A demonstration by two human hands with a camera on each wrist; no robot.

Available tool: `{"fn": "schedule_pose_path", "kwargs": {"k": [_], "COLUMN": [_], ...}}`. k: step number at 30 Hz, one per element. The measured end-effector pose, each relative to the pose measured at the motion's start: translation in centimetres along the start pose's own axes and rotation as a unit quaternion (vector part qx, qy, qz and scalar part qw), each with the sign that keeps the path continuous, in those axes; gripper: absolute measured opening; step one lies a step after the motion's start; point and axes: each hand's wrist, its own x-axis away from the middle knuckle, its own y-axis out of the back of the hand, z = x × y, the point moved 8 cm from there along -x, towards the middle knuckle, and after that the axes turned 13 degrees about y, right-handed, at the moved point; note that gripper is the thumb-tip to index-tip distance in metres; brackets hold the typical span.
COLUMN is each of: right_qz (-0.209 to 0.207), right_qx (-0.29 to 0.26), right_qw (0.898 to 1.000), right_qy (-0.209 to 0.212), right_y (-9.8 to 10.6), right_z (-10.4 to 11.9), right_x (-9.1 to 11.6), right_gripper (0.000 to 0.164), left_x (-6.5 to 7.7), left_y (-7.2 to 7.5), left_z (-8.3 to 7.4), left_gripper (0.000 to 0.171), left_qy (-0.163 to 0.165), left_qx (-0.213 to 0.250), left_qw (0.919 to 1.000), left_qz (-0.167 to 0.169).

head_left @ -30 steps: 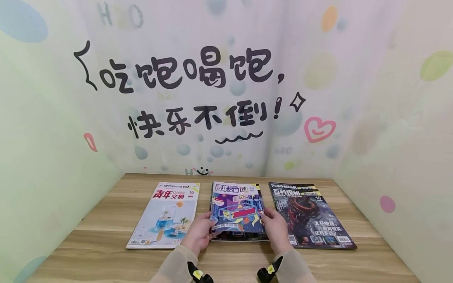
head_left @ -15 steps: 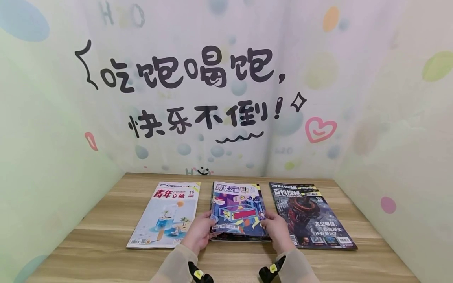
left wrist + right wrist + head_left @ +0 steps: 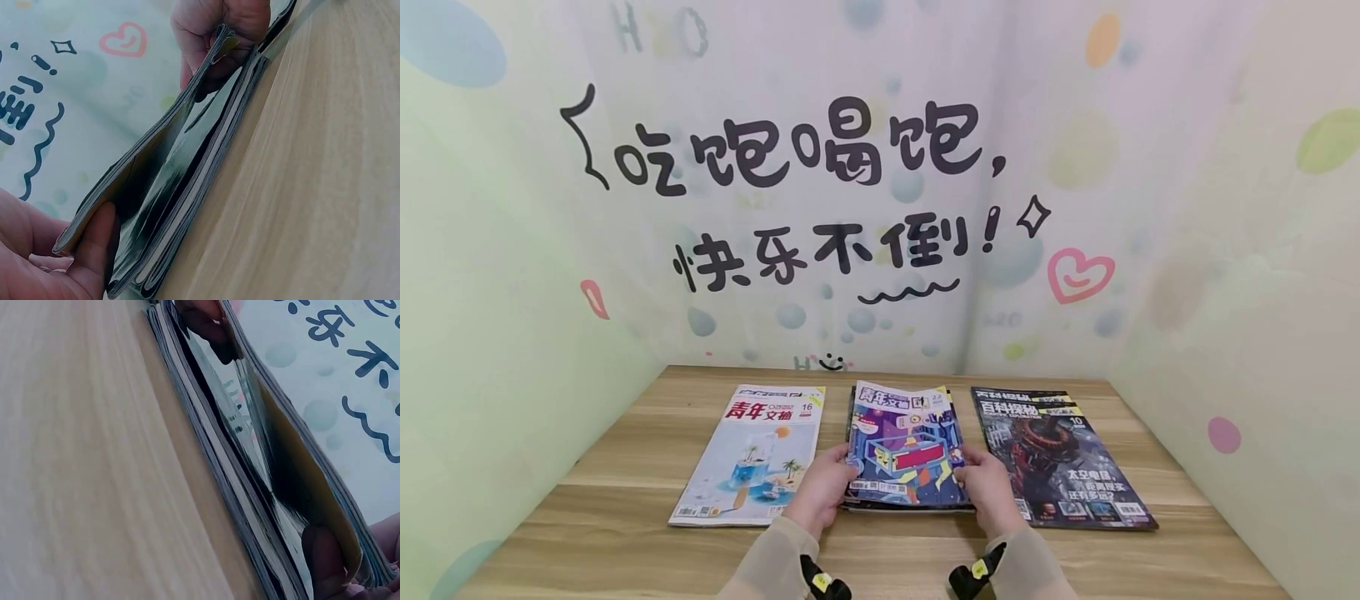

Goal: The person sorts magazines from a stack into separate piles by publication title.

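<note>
A magazine with a purple illustrated cover [image 3: 906, 454] is held between both hands at the middle of the table. My left hand [image 3: 822, 492] pinches its left edge, and my right hand [image 3: 990, 492] pinches the right edge. In the left wrist view the thumb and fingers [image 3: 94, 247] of the left hand grip it near a corner. Beneath lies a pile of magazines [image 3: 190, 206], the held one raised off it at its near edge with a wedge-shaped gap between. The right wrist view shows the same gap above the pile's page edges [image 3: 219, 462].
On the left lies a pile topped by a white-and-blue magazine [image 3: 752, 467]. To the right a dark-covered magazine [image 3: 1060, 467] overlaps another. The wooden table [image 3: 610, 500] meets printed fabric walls [image 3: 850, 325] at the back and sides.
The near edge of the purple magazine has come down over the pile, hiding most of the dark cover below. Both hands keep their grip and have barely shifted.
</note>
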Motion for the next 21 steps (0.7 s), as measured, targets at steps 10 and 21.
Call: {"fn": "schedule_pose_path", "kwargs": {"k": [10, 21], "right_qz": [-0.008, 0.000], "right_qx": [0.012, 0.003], "right_qw": [1.000, 0.999], "right_qy": [0.005, 0.039], "right_y": [-0.2, -2.4], "right_z": [1.0, 2.3], "right_x": [0.2, 0.9], "right_gripper": [0.051, 0.051], "left_x": [0.3, 0.6], "left_y": [0.6, 2.8], "left_z": [-0.4, -0.5], "left_gripper": [0.054, 0.054], "left_qy": [-0.011, 0.003], "left_qx": [0.005, 0.006], "left_qw": [0.9999, 0.9999], "left_qz": [-0.009, -0.013]}}
